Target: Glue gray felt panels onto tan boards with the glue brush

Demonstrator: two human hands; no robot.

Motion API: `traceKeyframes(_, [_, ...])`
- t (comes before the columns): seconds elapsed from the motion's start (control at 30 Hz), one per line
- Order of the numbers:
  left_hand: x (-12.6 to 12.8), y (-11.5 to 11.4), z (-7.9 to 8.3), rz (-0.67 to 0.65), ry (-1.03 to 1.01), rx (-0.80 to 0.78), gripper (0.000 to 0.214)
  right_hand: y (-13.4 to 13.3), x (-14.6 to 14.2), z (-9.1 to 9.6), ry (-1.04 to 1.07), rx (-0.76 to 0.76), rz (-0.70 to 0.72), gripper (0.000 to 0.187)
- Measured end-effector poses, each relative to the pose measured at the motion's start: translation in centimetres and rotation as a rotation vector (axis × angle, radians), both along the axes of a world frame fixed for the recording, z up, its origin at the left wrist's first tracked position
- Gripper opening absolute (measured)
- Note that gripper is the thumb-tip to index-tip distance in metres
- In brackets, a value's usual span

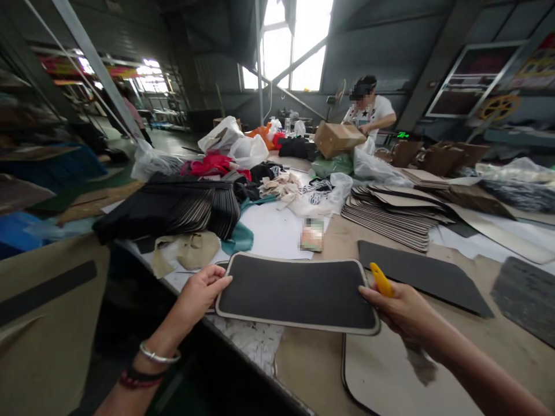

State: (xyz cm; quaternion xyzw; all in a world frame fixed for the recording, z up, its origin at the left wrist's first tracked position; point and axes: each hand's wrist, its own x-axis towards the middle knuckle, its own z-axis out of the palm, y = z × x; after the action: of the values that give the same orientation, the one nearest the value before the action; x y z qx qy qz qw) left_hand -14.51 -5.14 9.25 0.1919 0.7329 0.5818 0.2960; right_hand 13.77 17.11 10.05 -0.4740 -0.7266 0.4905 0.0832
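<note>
A dark rounded-corner panel (295, 293) with a pale border is held up, nearly level, over the table edge. My left hand (202, 292) pinches its left end between thumb and fingers. At the right end, my right hand (401, 309) is closed on the panel with the thumb on top. The same hand also holds a tool with a yellow handle (381, 279); a greyish, blade-like piece shows below the palm, and its exact kind is unclear. Beneath the panel's right side lies a larger beige sheet (390, 375) with a dark edge.
Fanned stacks of black panels (173, 205) and beige-and-dark panels (385, 214) lie beyond my hands. A dark grey sheet (420, 277) rests at right. Farther back are fabric scraps, plastic bags and a cardboard box (338, 140), with a person (375, 112) behind. The table's edge runs below my left hand.
</note>
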Motion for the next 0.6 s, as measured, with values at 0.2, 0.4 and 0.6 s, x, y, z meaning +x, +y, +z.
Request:
traceKeyframes(0.2, [-5.4, -2.6, -0.9, 0.12, -0.003, -0.024, 0.039, 0.1, -10.7, -0.3, -0.033, -0.064, 0.156, 0.03])
traceKeyframes(0.4, [-6.8, -3.2, -2.9, 0.105, -0.052, -0.06, 0.041, 0.1, -12.3, -1.7, -0.155, -0.029, 0.175, 0.03])
traceKeyframes(0.6, [-7.2, -3.1, -4.2, 0.068, -0.032, -0.074, 0.039, 0.6, -12.2, -2.4, -0.223, -0.01, 0.181, 0.034])
